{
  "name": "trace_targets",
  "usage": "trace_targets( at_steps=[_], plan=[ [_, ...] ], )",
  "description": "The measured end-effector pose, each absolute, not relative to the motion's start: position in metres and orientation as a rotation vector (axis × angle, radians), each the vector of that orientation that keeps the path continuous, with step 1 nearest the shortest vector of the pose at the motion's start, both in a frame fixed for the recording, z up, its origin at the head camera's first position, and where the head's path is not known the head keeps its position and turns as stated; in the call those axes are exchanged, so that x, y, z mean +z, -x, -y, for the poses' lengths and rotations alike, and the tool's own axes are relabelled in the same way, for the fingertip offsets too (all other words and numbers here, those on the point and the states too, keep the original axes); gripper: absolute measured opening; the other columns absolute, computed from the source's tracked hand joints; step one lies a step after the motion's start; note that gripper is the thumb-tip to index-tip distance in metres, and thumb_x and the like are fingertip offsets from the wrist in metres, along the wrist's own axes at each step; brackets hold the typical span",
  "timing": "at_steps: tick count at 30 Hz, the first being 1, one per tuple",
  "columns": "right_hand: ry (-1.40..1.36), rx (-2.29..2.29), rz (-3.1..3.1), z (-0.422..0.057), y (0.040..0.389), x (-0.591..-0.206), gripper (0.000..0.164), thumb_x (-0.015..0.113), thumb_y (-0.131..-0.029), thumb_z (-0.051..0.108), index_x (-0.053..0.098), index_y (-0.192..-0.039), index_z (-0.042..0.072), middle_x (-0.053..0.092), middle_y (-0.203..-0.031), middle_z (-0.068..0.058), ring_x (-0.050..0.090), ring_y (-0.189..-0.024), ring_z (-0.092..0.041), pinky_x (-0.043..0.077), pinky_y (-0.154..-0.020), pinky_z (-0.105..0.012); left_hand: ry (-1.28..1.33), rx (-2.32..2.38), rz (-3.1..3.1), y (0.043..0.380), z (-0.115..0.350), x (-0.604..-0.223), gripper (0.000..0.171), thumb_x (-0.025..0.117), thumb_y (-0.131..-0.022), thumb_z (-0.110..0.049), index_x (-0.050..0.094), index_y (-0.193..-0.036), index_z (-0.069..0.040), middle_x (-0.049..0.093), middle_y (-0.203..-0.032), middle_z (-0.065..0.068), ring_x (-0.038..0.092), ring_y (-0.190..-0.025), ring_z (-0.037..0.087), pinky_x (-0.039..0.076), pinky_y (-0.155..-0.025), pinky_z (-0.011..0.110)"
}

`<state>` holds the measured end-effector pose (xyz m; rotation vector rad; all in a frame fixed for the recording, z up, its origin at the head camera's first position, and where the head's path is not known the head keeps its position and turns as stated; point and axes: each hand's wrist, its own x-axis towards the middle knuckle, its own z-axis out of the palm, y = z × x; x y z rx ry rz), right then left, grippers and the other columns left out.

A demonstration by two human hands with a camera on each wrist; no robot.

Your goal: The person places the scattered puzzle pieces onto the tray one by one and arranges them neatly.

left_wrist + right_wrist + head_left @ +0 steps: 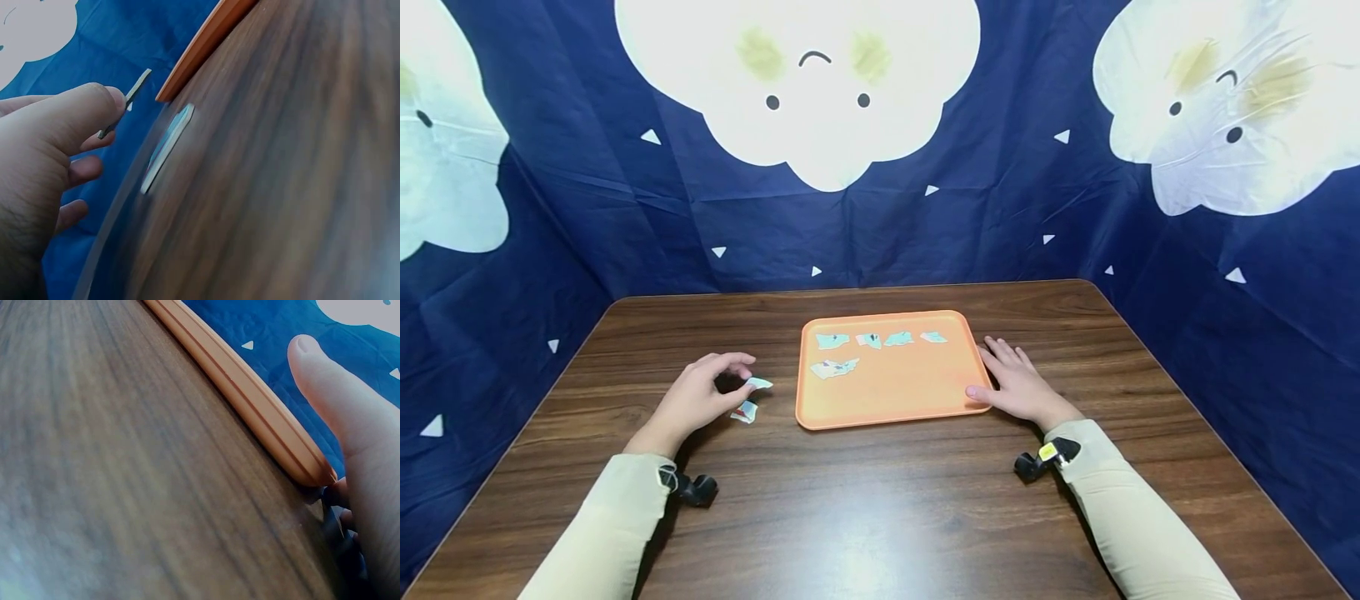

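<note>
My left hand [696, 398] pinches a thin, pale-blue flat piece [759, 383] between thumb and fingers, left of the orange tray [895, 400]. In the left wrist view the held piece [139, 86] is seen edge-on, above the table. Just below it on the wood lies a second flat piece [745, 412] with pale-blue and red print. My right hand [1018, 387] rests at the tray's right edge, its fingers extended on the table side and its thumb over the rim. From the right wrist, the thumb [319, 378] looks straight beside the tray's side wall [250, 400].
Several irregular printed pieces lie on the tray: a row along its far side, including one at the right [933, 337], and a longer cluster [833, 368] below at left. The brown wooden table [880, 500] meets a dark blue cloth [850, 233] with white clouds behind.
</note>
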<state>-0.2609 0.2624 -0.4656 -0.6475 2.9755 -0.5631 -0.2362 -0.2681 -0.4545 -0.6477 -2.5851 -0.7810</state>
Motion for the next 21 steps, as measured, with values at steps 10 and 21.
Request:
trace_targets(
  at_steps=[10,21],
  plan=[
    [0.657,-0.549,-2.994,-0.263,0.261,-0.466,0.092,0.056,-0.094,0.062,0.031,-0.156,-0.001,0.019,-0.164,-0.025,0.013,-0.152,-0.043,0.005,-0.121,-0.060,0.648,-0.848,2.597,0.247,0.241,-0.451,0.042,0.083,-0.081,-0.012,0.068,-0.120,-0.008,0.071,-0.092,-0.004,0.063,-0.095,0.022,0.048,-0.085,0.046],
    [0.653,-0.572,-2.983,-0.262,0.260,-0.465,0.094,0.056,-0.093,0.063,0.031,-0.156,-0.001,0.018,-0.165,-0.024,0.012,-0.152,-0.043,0.004,-0.121,-0.059,0.643,-0.967,2.655,0.256,0.210,-0.445,0.041,0.083,-0.083,-0.017,0.068,-0.121,-0.009,0.070,-0.095,-0.003,0.063,-0.097,0.022,0.050,-0.090,0.046]
  ],
)
